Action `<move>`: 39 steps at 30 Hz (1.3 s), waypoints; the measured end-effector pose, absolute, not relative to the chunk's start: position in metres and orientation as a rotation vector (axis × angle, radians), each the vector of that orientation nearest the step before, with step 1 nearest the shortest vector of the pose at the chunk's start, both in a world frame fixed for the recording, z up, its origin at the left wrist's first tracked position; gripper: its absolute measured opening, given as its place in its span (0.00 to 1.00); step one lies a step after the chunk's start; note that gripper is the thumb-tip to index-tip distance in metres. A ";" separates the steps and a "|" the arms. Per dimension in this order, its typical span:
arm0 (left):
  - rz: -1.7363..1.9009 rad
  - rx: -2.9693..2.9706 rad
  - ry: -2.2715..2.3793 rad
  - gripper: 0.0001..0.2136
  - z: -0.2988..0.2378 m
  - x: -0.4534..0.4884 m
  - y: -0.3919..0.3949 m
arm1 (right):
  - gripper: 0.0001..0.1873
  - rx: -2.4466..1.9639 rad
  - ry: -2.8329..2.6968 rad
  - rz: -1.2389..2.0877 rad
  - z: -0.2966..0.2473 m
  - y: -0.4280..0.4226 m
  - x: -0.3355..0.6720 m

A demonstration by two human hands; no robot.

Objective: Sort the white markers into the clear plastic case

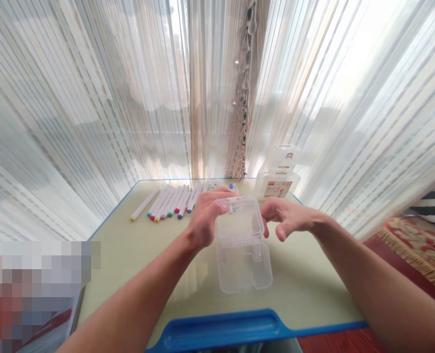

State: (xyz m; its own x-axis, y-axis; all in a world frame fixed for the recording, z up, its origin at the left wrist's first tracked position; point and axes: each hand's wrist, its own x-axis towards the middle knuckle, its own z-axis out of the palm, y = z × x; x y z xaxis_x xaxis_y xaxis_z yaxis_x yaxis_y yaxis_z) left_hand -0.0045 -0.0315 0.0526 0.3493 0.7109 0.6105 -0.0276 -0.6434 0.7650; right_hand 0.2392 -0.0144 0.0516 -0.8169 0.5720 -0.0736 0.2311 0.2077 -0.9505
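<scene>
Left hand (206, 215): clenched on the left edge of the lid (237, 218) of a clear plastic box (244, 255), fingers curled over the lid's upper rim, thumb on the near side. Right hand (289, 218): fingers spread and half-curled, closed on nothing, tips just beside the lid's right edge; whether they touch it cannot be told. Position of the box: between the two hands, at the middle of the table (136, 255), the left hand having the firmer claim on it. Lid raised and tilted toward the hands; base (245, 272) flat on the tabletop, on the person's side of the hinge; the opened box runs near-to-far. Material: thin, rigid, frosted-clear plastic, rounded corners, a small clasp tab on the near rim; nothing plainly seen inside. Table: smooth pale-green top, blue border, with a moulded blue trough (221, 328) along the near edge. Markers (173, 201): a row of white barrels with coloured caps, lying side by side beyond the left hand, long axes running away from the person and leaning right, well apart from the box. Labelled clear container (279, 182): far right corner, beyond the right hand. Curtains (92, 98): sheer white, pleated, backlit. Rug (412, 240): red, patterned, fringed, at right.
</scene>
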 end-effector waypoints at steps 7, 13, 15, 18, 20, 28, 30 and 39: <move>1.250 1.904 0.532 0.12 0.046 -0.007 -0.027 | 0.19 -0.721 -2.389 1.563 0.057 -0.034 0.224; 1.185 1.964 0.511 0.15 0.042 -0.006 -0.027 | 0.19 -0.742 -2.384 1.567 0.048 -0.033 0.215; 1.172 1.959 0.525 0.16 0.041 -0.006 -0.027 | 0.18 -0.780 -2.379 1.580 0.044 -0.031 0.215; 1.163 1.948 0.516 0.17 0.041 -0.005 -0.028 | 0.17 -0.772 -2.366 1.632 0.042 -0.031 0.214; 1.164 1.956 0.507 0.17 0.041 -0.004 -0.029 | 0.15 -0.733 -2.348 1.696 0.043 -0.032 0.212; 1.110 2.081 0.387 0.19 0.039 -0.004 -0.028 | 0.21 -0.699 -2.307 1.805 0.048 -0.036 0.206; 1.102 2.110 0.371 0.19 0.038 -0.004 -0.027 | 0.18 -0.715 -2.296 1.806 0.048 -0.036 0.206; 1.071 2.155 0.368 0.19 0.036 -0.006 -0.021 | 0.15 -0.700 -2.307 1.735 0.045 -0.034 0.208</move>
